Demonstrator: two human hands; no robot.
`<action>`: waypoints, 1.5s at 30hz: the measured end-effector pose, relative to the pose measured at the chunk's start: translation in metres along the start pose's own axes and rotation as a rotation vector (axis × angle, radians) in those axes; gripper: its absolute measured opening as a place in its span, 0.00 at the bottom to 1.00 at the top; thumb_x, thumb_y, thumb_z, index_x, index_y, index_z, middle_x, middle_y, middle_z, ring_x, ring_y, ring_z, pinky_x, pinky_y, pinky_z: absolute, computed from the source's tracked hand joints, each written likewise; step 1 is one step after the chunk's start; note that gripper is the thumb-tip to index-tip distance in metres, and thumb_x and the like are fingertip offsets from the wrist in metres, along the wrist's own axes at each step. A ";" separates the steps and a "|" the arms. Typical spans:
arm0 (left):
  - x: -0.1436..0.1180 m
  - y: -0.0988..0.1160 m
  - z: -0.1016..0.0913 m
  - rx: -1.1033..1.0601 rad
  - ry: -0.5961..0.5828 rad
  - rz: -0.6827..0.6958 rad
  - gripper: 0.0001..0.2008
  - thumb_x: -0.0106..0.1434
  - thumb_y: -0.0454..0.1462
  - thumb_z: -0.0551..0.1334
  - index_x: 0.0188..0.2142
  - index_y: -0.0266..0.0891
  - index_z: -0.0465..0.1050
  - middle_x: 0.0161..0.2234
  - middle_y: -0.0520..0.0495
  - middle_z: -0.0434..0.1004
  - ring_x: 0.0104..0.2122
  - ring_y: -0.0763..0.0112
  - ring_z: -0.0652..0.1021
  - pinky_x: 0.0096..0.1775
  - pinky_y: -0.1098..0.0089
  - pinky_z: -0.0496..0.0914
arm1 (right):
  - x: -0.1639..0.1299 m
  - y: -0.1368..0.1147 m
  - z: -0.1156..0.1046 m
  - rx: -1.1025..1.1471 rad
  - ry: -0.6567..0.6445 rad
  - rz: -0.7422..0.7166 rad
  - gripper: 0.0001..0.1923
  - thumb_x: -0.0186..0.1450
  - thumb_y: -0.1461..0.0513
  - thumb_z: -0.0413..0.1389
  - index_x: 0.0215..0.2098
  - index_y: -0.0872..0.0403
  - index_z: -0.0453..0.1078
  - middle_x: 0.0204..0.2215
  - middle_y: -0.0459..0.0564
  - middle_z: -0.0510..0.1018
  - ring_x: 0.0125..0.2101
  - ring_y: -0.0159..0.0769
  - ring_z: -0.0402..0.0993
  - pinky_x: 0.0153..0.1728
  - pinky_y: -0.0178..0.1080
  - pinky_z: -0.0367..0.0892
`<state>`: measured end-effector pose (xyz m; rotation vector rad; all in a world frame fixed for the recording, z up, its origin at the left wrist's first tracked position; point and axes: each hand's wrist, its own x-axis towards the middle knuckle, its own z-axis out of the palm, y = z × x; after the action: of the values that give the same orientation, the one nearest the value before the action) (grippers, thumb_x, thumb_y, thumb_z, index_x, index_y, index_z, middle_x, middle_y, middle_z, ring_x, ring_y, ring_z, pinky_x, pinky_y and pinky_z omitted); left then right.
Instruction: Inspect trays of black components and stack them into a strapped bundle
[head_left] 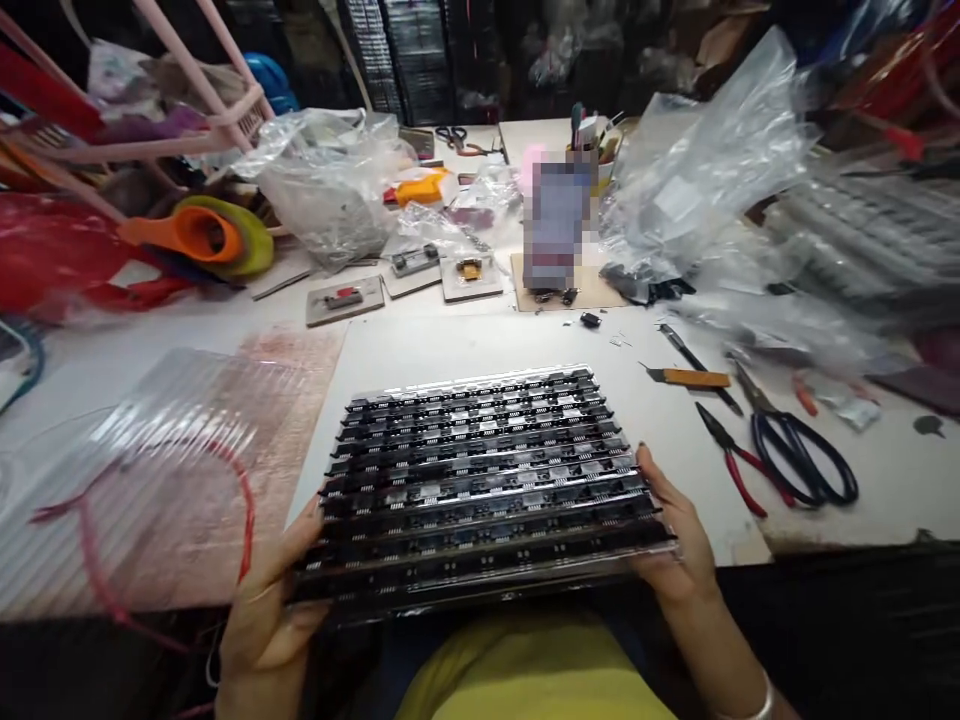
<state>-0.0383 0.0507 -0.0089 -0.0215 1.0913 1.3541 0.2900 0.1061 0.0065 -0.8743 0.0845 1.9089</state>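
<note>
**Both hands hold a full tray of small parts**

The person holds a clear tray of black components (480,480) at the near edge of the white table (420,345). The left hand (266,610) grasps the tray's left near corner, and the right hand (675,540) grasps its right side. The tray is flat, partly over the table edge. To the left lies a clear ribbed sheet (150,450). To the right lie black scissors (795,450), red pliers (739,460) and a yellow knife (690,377).

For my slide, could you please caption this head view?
Both hands, left hand and right hand, grip a tray of small black parts beside scissors.
</note>
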 end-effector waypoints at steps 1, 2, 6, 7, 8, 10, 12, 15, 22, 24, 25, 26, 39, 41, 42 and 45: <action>0.001 0.000 -0.002 -0.047 -0.004 0.017 0.23 0.54 0.25 0.57 0.50 0.40 0.69 0.29 0.48 0.80 0.21 0.69 0.78 0.13 0.79 0.67 | 0.001 0.000 0.000 0.028 0.005 -0.007 0.18 0.69 0.57 0.44 0.39 0.52 0.76 0.37 0.49 0.81 0.46 0.41 0.74 0.55 0.52 0.60; 0.001 -0.001 -0.003 -0.092 -0.022 0.045 0.23 0.55 0.27 0.57 0.51 0.40 0.69 0.30 0.47 0.80 0.24 0.67 0.80 0.16 0.77 0.70 | 0.001 -0.001 -0.001 0.050 0.012 -0.014 0.19 0.69 0.57 0.43 0.39 0.52 0.76 0.37 0.49 0.81 0.46 0.41 0.74 0.56 0.52 0.60; -0.001 -0.013 0.001 -0.164 -0.072 0.140 0.27 0.55 0.30 0.58 0.55 0.41 0.65 0.37 0.46 0.81 0.37 0.64 0.80 0.34 0.71 0.77 | 0.001 -0.004 -0.008 0.067 0.019 -0.025 0.21 0.69 0.56 0.41 0.39 0.52 0.76 0.35 0.49 0.81 0.45 0.41 0.74 0.56 0.52 0.58; -0.002 -0.016 0.003 -0.141 -0.079 0.154 0.28 0.55 0.29 0.58 0.56 0.42 0.65 0.38 0.47 0.81 0.39 0.66 0.80 0.37 0.72 0.76 | 0.000 -0.005 -0.009 0.057 0.013 -0.038 0.21 0.69 0.55 0.42 0.39 0.52 0.76 0.35 0.49 0.81 0.45 0.41 0.75 0.57 0.52 0.58; -0.003 -0.019 0.006 -0.107 -0.089 0.160 0.29 0.55 0.27 0.57 0.57 0.42 0.64 0.39 0.48 0.80 0.40 0.67 0.80 0.40 0.72 0.75 | 0.000 -0.005 -0.011 0.044 0.011 -0.056 0.21 0.69 0.54 0.43 0.39 0.51 0.76 0.35 0.49 0.81 0.44 0.41 0.75 0.56 0.52 0.58; -0.004 -0.022 0.011 -0.040 -0.114 0.158 0.30 0.56 0.26 0.57 0.58 0.43 0.62 0.43 0.47 0.79 0.43 0.67 0.78 0.46 0.70 0.73 | -0.002 -0.006 -0.013 0.026 0.035 -0.097 0.22 0.68 0.51 0.43 0.39 0.50 0.76 0.36 0.49 0.81 0.41 0.40 0.76 0.56 0.52 0.59; -0.006 -0.024 0.014 0.003 -0.154 0.155 0.31 0.56 0.26 0.58 0.59 0.43 0.61 0.46 0.46 0.77 0.45 0.64 0.77 0.51 0.64 0.70 | -0.004 -0.006 -0.015 0.026 0.092 -0.126 0.24 0.68 0.49 0.42 0.39 0.50 0.76 0.36 0.50 0.81 0.37 0.40 0.78 0.54 0.51 0.62; -0.008 -0.023 0.015 0.026 -0.222 0.166 0.33 0.55 0.27 0.59 0.60 0.44 0.59 0.49 0.45 0.75 0.49 0.60 0.75 0.54 0.59 0.66 | -0.005 -0.006 -0.017 0.010 0.153 -0.166 0.24 0.68 0.50 0.40 0.40 0.50 0.76 0.36 0.51 0.81 0.34 0.39 0.78 0.52 0.51 0.65; -0.010 -0.024 0.012 -0.022 -0.247 0.173 0.33 0.55 0.27 0.58 0.60 0.43 0.58 0.48 0.46 0.76 0.49 0.60 0.74 0.54 0.59 0.66 | -0.006 -0.004 0.000 0.005 0.412 -0.099 0.19 0.69 0.60 0.42 0.43 0.46 0.75 0.36 0.45 0.81 0.36 0.39 0.79 0.52 0.49 0.67; -0.010 -0.023 0.012 -0.020 -0.254 0.178 0.32 0.55 0.27 0.58 0.60 0.42 0.58 0.48 0.46 0.75 0.49 0.60 0.75 0.54 0.60 0.66 | -0.008 -0.003 0.006 0.017 0.490 -0.077 0.19 0.69 0.59 0.42 0.43 0.45 0.75 0.36 0.44 0.81 0.35 0.38 0.79 0.52 0.47 0.67; -0.010 -0.022 0.012 -0.016 -0.254 0.181 0.32 0.56 0.27 0.58 0.60 0.41 0.59 0.48 0.45 0.75 0.49 0.60 0.75 0.54 0.60 0.66 | -0.008 -0.003 0.008 0.015 0.509 -0.067 0.19 0.69 0.58 0.42 0.43 0.45 0.76 0.36 0.43 0.81 0.35 0.38 0.79 0.52 0.47 0.67; -0.010 -0.022 0.012 -0.011 -0.251 0.182 0.31 0.56 0.27 0.58 0.60 0.40 0.59 0.48 0.45 0.75 0.49 0.60 0.75 0.54 0.60 0.66 | -0.008 -0.002 0.009 0.010 0.511 -0.058 0.19 0.69 0.58 0.42 0.42 0.45 0.76 0.36 0.44 0.81 0.35 0.38 0.79 0.52 0.47 0.67; -0.011 -0.022 0.012 0.024 -0.201 0.155 0.29 0.56 0.27 0.59 0.58 0.42 0.62 0.47 0.46 0.76 0.47 0.61 0.76 0.51 0.62 0.69 | -0.003 -0.005 -0.005 0.005 0.343 -0.082 0.21 0.69 0.61 0.41 0.37 0.45 0.77 0.33 0.45 0.82 0.32 0.36 0.79 0.50 0.48 0.69; -0.011 -0.022 0.012 0.017 -0.216 0.162 0.31 0.55 0.27 0.59 0.59 0.44 0.61 0.47 0.48 0.76 0.46 0.63 0.77 0.51 0.62 0.69 | -0.003 -0.006 -0.008 -0.030 0.280 -0.084 0.20 0.69 0.61 0.42 0.38 0.46 0.77 0.35 0.46 0.82 0.32 0.37 0.79 0.50 0.48 0.68; -0.010 -0.022 0.011 0.012 -0.223 0.166 0.32 0.55 0.27 0.59 0.59 0.44 0.60 0.47 0.48 0.76 0.45 0.63 0.77 0.51 0.62 0.69 | -0.002 -0.006 -0.010 -0.051 0.236 -0.090 0.19 0.68 0.61 0.43 0.38 0.47 0.77 0.35 0.46 0.81 0.32 0.37 0.79 0.51 0.48 0.68; -0.010 -0.023 0.010 -0.005 -0.236 0.172 0.33 0.54 0.26 0.58 0.59 0.45 0.60 0.47 0.49 0.76 0.45 0.64 0.77 0.51 0.62 0.69 | -0.002 -0.007 -0.015 -0.072 0.166 -0.102 0.17 0.68 0.62 0.45 0.38 0.47 0.77 0.35 0.46 0.81 0.32 0.36 0.79 0.52 0.48 0.67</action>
<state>-0.0128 0.0425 -0.0100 0.2277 0.9063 1.4721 0.3041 0.1019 -0.0017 -1.0656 0.0704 1.7513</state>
